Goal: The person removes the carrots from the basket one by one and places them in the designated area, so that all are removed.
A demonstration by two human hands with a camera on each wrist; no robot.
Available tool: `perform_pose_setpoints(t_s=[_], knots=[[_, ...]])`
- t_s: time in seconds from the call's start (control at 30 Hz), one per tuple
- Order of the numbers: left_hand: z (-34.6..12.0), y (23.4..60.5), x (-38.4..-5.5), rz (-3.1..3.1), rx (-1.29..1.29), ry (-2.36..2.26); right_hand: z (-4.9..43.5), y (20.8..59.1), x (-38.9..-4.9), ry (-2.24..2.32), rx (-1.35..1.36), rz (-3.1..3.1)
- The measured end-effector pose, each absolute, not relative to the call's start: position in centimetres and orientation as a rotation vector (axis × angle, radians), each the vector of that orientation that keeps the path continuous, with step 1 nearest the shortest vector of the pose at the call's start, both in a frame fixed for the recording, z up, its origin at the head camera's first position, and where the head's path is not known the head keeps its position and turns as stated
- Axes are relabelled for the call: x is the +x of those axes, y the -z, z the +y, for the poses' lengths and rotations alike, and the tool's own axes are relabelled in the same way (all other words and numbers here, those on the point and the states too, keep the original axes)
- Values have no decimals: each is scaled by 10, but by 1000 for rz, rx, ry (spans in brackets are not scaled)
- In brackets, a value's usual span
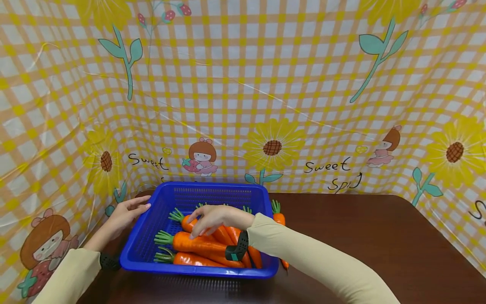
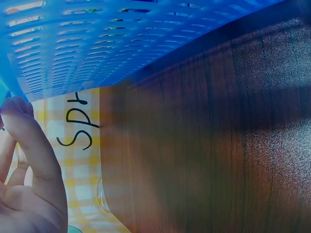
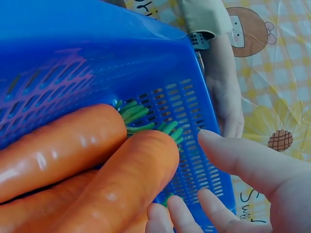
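A blue plastic basket (image 1: pixel 129 253) with slotted walls holds several glossy orange carrots (image 1: pixel 186 242) with green tops. At its left rim, my left hand (image 1: pixel 123 215) pinches the edge with thumb and fingertips; the left wrist view shows these at the frame's edge, beside the basket wall (image 2: pixel 97 53). Over the carrots hovers my right hand (image 1: pixel 212 219), fingers loosely bent and apart, with nothing between them. In the right wrist view, the thumb and fingers of the right hand (image 3: pixel 243 194) spread beside the nearest carrot (image 3: pixel 131 179), near the slotted end wall.
Another carrot (image 1: pixel 279 218) lies outside the basket, along its right side, partly hidden by the right sleeve (image 1: pixel 311 253). The dark wooden table (image 1: pixel 349 236) extends to the right. A yellow checked cloth (image 1: pixel 243 97) with sunflowers and cartoon figures hangs around the back and sides.
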State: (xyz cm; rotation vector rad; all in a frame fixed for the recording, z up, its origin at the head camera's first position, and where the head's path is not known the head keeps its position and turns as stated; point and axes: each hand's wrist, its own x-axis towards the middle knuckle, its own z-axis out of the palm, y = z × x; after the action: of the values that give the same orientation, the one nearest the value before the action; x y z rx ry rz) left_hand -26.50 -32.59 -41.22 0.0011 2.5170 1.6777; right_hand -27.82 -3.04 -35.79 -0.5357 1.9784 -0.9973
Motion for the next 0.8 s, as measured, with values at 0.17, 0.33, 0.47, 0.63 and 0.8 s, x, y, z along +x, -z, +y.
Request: perform_pose_setpoints(t_s=[0.17,0.33,0.47,0.63,0.8], knots=[[-325,413,-265,2501,-3,-1695,-32,361,-279,1002,-550,1979],[-326,413,-266,2488,2,-1707,-33,365,-280,1002,-535,1994],[-326,412,-266,2493,-4,-1699,-34,368,-280,999,-524,1999],[-325,412,-265,2502,-22,-1694,-35,371,-279,999,-519,1995],[-324,412,-264,2514,-26,-1685,-37,375,-278,1013,-517,1975]])
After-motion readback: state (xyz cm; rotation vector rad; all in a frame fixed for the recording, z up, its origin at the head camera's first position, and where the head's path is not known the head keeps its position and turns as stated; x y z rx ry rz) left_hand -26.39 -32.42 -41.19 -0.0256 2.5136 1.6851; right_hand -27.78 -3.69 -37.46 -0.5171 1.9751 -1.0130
